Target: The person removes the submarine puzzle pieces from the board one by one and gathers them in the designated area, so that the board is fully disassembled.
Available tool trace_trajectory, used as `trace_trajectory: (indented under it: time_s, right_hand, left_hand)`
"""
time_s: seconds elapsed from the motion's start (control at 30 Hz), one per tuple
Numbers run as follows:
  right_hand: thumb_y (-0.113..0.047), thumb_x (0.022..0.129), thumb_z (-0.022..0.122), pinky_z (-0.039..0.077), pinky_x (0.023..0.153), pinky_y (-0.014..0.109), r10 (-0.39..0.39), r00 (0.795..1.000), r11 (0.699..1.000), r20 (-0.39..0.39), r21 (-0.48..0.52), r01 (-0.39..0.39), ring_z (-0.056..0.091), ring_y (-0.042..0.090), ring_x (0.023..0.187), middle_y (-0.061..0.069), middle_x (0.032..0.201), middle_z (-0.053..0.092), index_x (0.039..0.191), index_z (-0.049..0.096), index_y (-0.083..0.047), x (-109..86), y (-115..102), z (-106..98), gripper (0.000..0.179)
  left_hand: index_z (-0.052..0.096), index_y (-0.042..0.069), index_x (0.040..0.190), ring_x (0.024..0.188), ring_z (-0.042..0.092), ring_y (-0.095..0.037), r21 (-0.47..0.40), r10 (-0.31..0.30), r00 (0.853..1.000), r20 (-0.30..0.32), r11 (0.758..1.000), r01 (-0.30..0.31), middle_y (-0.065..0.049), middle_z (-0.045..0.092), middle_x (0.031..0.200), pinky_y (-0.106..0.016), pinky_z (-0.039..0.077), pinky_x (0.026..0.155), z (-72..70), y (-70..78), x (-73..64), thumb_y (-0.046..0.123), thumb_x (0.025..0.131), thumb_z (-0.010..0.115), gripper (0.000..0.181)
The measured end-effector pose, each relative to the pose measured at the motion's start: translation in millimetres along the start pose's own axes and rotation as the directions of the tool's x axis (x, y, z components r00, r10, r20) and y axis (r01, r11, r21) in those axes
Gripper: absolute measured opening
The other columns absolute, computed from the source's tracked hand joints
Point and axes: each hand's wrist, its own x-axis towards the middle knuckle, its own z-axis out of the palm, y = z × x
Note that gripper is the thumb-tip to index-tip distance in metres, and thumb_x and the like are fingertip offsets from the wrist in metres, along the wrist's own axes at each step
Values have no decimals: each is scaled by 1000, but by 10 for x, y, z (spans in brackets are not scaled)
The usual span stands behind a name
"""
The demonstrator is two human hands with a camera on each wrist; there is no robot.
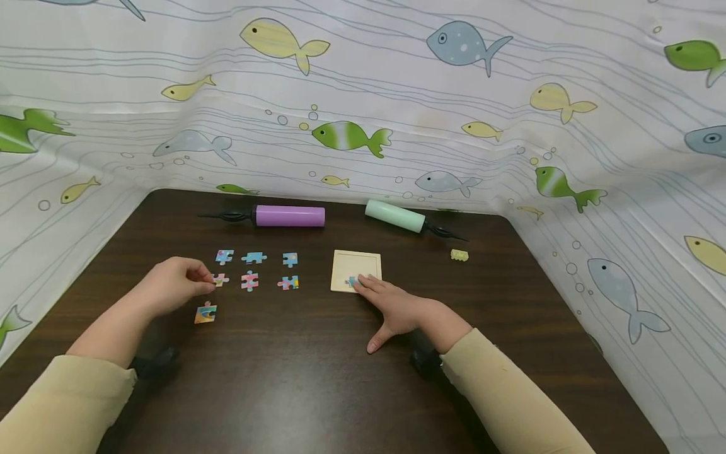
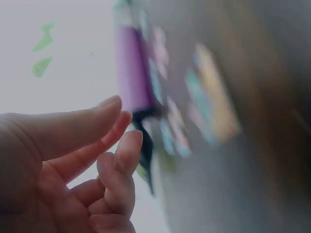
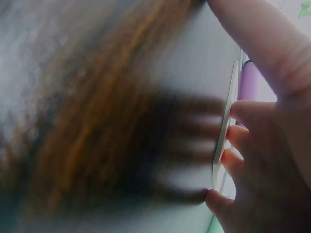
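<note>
My left hand [image 1: 172,284] hovers at the left group of jigsaw pieces, thumb and fingers loosely bent. In the left wrist view, nothing shows between the fingertips of that hand [image 2: 92,160]. Just past these fingertips lies a pink and white jigsaw piece [image 1: 220,280]. Closer to me is an orange and blue jigsaw piece [image 1: 205,313]. My right hand [image 1: 397,309] is spread, its fingertips resting at the near right corner of a pale square puzzle tray [image 1: 356,257]. A blue jigsaw piece [image 1: 350,282] lies in the tray, partly hidden by those fingers.
Several more jigsaw pieces, one of them pink [image 1: 249,281], lie between left hand and tray. Behind them are a purple hand pump [image 1: 290,216] and a mint green pump [image 1: 395,216]. A small yellow block [image 1: 459,255] sits at right. A fish-patterned curtain [image 1: 363,94] surrounds the dark table [image 1: 295,384].
</note>
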Motion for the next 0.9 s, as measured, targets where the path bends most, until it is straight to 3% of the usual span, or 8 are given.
trace_trajectory:
  time_s: [0.07,0.27,0.5,0.63,0.73,0.9]
  right_hand:
    - [-58,70,82,10,116,47,6,1000,1000,0,0,-6,-3,26,149,8,165,1,159,7,-12,-3,6,5,126]
    - [-59,69,82,9,117,47,17,1000,1000,2,-3,-17,-4,24,149,6,165,0,159,5,-14,3,17,17,127]
    - [-62,68,80,10,116,47,21,1000,1000,0,-2,-21,-5,23,149,4,165,-1,159,4,-16,21,18,9,128]
    - [-62,68,80,10,116,48,23,1000,1000,5,6,-23,-5,23,149,4,165,-2,159,4,-16,21,17,4,127]
    - [-62,69,80,9,116,47,27,1000,1000,10,3,-27,-6,23,149,4,165,-2,159,4,-16,12,22,0,126]
    - [-60,72,80,7,117,47,-3,1000,1000,11,8,3,-5,25,149,7,165,-1,159,3,-14,-8,29,-10,125]
  left_hand:
    - [69,6,89,78,57,-25,-4,24,1000,-1,1000,-24,-3,65,84,-40,45,65,10,171,75,16,89,72,10]
    - [69,10,93,80,58,-24,-27,61,995,75,998,-59,-6,66,91,-41,46,69,137,701,425,22,90,71,13]
    - [69,10,97,78,60,-22,-16,107,984,143,994,-106,-7,67,92,-40,48,70,542,1212,833,17,88,73,12]
    - [68,10,105,79,60,-21,38,106,976,190,993,-115,-5,66,92,-39,48,73,842,1416,1024,18,86,76,22]
    - [67,12,110,82,59,-23,90,91,969,231,989,-114,-7,65,103,-40,48,74,1041,1528,1154,21,87,76,27]
    - [64,12,103,84,56,-25,141,41,967,253,987,-79,-7,64,106,-40,47,72,1247,1640,1286,16,84,75,23]
